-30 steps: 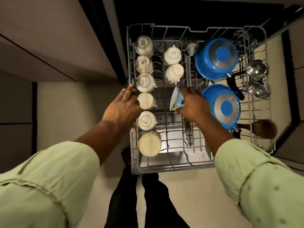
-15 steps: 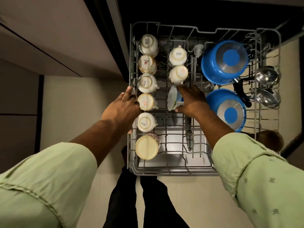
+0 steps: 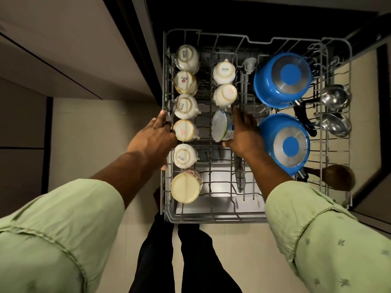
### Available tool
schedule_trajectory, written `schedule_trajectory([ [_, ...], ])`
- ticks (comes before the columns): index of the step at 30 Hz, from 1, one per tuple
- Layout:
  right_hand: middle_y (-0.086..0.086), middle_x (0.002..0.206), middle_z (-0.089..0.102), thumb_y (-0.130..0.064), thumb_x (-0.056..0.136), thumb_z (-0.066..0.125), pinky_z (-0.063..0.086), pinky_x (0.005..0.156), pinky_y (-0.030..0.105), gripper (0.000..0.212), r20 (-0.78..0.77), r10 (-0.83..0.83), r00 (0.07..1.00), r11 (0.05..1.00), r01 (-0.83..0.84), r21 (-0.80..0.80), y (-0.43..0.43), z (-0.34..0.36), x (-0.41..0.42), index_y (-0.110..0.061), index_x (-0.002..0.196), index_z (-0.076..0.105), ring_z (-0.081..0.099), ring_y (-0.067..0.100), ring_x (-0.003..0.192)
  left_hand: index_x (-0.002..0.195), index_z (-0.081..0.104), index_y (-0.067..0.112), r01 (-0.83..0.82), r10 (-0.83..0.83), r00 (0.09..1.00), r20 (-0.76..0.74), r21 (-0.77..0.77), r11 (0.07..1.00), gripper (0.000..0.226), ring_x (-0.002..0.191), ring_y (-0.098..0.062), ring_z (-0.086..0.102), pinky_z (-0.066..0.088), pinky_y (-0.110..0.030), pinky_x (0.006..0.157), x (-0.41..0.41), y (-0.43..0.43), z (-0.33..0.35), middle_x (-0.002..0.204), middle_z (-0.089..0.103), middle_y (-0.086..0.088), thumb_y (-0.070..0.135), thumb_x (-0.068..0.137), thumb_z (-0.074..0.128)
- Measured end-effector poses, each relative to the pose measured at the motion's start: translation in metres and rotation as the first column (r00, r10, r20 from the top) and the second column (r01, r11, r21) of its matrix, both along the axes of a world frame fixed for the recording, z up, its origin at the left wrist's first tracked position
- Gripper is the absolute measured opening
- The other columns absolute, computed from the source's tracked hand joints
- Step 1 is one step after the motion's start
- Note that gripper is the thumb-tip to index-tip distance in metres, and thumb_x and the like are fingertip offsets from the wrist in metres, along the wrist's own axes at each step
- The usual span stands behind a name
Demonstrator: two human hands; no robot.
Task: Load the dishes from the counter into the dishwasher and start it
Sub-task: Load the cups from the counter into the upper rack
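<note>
Step in hand: loading the pulled-out rack, one more cup going in. The right hand [image 3: 245,134] grips a white round cup with blue and green print [image 3: 221,125], fingers curled over its side and thumb at its near edge. The cup lies tipped on its side, mouth facing left. It sits in the middle column of the grey wire dishwasher rack [image 3: 211,218], just in front of two upturned white ceramic cups [image 3: 224,84]. Cannot tell if it rests on the wires yet.

The left hand [image 3: 152,140] rests on the rack's left rim, fingers mostly straight along the wire. It holds nothing and is likely steadying the rack.

The left column is full, with six upturned cream mugs [image 3: 186,132]. On the right side are two upturned blue pots with steel bases [image 3: 282,81], then steel ladles [image 3: 335,98] and a brown wooden spoon [image 3: 338,176] at the far right edge. The table is out of view, so how many dishes remain is unknown.

Next move, as a judgement: roll the cup mouth-down, seat it between the tines near the second white cup, then let go. The middle column has free slots nearer the person for later items. Pushing the rack in and starting the machine are not yet done.
</note>
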State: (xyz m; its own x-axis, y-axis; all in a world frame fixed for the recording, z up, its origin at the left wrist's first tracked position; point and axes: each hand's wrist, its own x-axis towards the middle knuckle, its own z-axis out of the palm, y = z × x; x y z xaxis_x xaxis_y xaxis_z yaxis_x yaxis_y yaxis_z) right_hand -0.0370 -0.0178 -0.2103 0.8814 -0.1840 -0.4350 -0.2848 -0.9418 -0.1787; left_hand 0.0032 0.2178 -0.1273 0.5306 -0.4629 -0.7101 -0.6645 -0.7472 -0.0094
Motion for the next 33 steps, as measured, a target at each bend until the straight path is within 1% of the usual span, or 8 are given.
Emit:
schedule_trajectory([
  [4, 0.020, 0.153, 0.030, -0.030, 0.074, 0.083, 0.038, 0.108, 0.046, 0.110, -0.032, -0.104, 0.994, 0.994, 0.103, -0.033, 0.017, 0.004, -0.021, -0.006, 0.153, 0.011, 0.029, 0.036, 0.140, 0.155, 0.023, 0.010, -0.008, 0.008, 1.000, -0.003, -0.001, 1.000, 0.097, 0.150, -0.038, -0.010, 0.002, -0.042, 0.121, 0.000, 0.000, -0.003, 0.164, 0.012, -0.016, 0.038, 0.080, 0.078],
  [9, 0.021, 0.153, 0.029, -0.031, 0.082, 0.076, 0.035, 0.112, 0.045, 0.099, -0.045, -0.204, 0.978, 0.979, 0.203, -0.019, 0.041, 0.014, -0.046, -0.003, 0.153, 0.012, 0.031, 0.037, 0.140, 0.151, 0.035, 0.011, -0.009, 0.010, 0.999, 0.034, -0.032, 0.999, 0.089, 0.151, -0.036, -0.007, 0.003, -0.042, 0.122, 0.000, 0.002, -0.002, 0.163, 0.020, -0.014, 0.036, 0.078, 0.080],
  [13, 0.020, 0.152, 0.031, -0.031, 0.086, 0.071, 0.033, 0.112, 0.045, 0.089, -0.054, -0.248, 0.967, 0.968, 0.249, 0.016, 0.055, 0.019, -0.071, -0.003, 0.152, 0.017, 0.030, 0.035, 0.141, 0.153, 0.032, 0.012, -0.007, 0.010, 0.997, 0.076, -0.041, 0.999, 0.093, 0.152, -0.035, -0.004, 0.002, -0.043, 0.122, -0.005, 0.003, 0.003, 0.164, 0.014, -0.015, 0.039, 0.078, 0.080],
  [17, 0.017, 0.160, 0.018, -0.035, 0.090, 0.066, 0.025, 0.118, 0.045, 0.092, -0.072, -0.228, 0.971, 0.973, 0.231, 0.023, 0.064, 0.029, -0.093, -0.003, 0.154, 0.008, 0.017, 0.035, 0.147, 0.153, 0.031, 0.018, -0.017, 0.027, 0.986, 0.166, -0.062, 0.998, 0.081, 0.152, -0.037, -0.001, 0.001, -0.048, 0.122, -0.020, 0.001, 0.011, 0.165, 0.003, -0.017, 0.029, 0.086, 0.074],
  [21, 0.016, 0.162, 0.014, -0.039, 0.093, 0.060, 0.021, 0.119, 0.046, 0.090, -0.082, -0.204, 0.975, 0.977, 0.208, 0.043, 0.070, 0.042, -0.111, -0.005, 0.155, 0.006, 0.011, 0.033, 0.149, 0.153, 0.027, 0.021, -0.031, 0.058, 0.974, 0.221, -0.127, 0.991, 0.062, 0.152, -0.036, -0.005, -0.001, -0.053, 0.122, -0.052, -0.005, 0.015, 0.165, -0.007, -0.015, 0.019, 0.096, 0.052],
  [26, 0.016, 0.162, 0.013, -0.042, 0.095, 0.057, 0.016, 0.121, 0.045, 0.087, -0.073, -0.185, 0.980, 0.978, 0.191, 0.082, 0.082, 0.069, -0.136, -0.006, 0.155, 0.007, 0.008, 0.033, 0.150, 0.152, 0.026, 0.020, -0.183, 0.230, 0.956, 0.185, -0.238, 0.954, 0.062, 0.152, -0.034, -0.007, -0.003, -0.052, 0.122, -0.109, -0.004, 0.016, 0.165, -0.007, -0.014, 0.025, 0.096, 0.053],
  [30, 0.013, 0.163, 0.012, -0.049, 0.097, 0.049, 0.013, 0.122, 0.044, 0.082, -0.036, -0.130, 0.991, 0.983, 0.133, 0.126, 0.093, 0.103, -0.150, -0.008, 0.156, 0.008, 0.006, 0.030, 0.150, 0.155, 0.015, 0.020, -0.248, 0.308, 0.933, 0.183, -0.291, 0.924, 0.066, 0.152, -0.033, -0.007, -0.001, -0.052, 0.122, -0.145, 0.006, 0.038, 0.166, -0.007, -0.013, 0.032, 0.100, 0.049],
  [33, 0.009, 0.164, 0.005, -0.055, 0.099, 0.040, 0.008, 0.120, 0.042, 0.080, 0.008, -0.076, 0.997, 0.986, 0.074, 0.146, 0.103, 0.133, -0.155, -0.012, 0.157, 0.006, 0.001, 0.027, 0.151, 0.158, 0.008, 0.020, -0.302, 0.369, 0.908, 0.200, -0.299, 0.905, 0.073, 0.152, -0.033, -0.007, 0.000, -0.052, 0.123, -0.159, 0.018, 0.060, 0.166, -0.008, -0.011, 0.036, 0.100, 0.048],
])
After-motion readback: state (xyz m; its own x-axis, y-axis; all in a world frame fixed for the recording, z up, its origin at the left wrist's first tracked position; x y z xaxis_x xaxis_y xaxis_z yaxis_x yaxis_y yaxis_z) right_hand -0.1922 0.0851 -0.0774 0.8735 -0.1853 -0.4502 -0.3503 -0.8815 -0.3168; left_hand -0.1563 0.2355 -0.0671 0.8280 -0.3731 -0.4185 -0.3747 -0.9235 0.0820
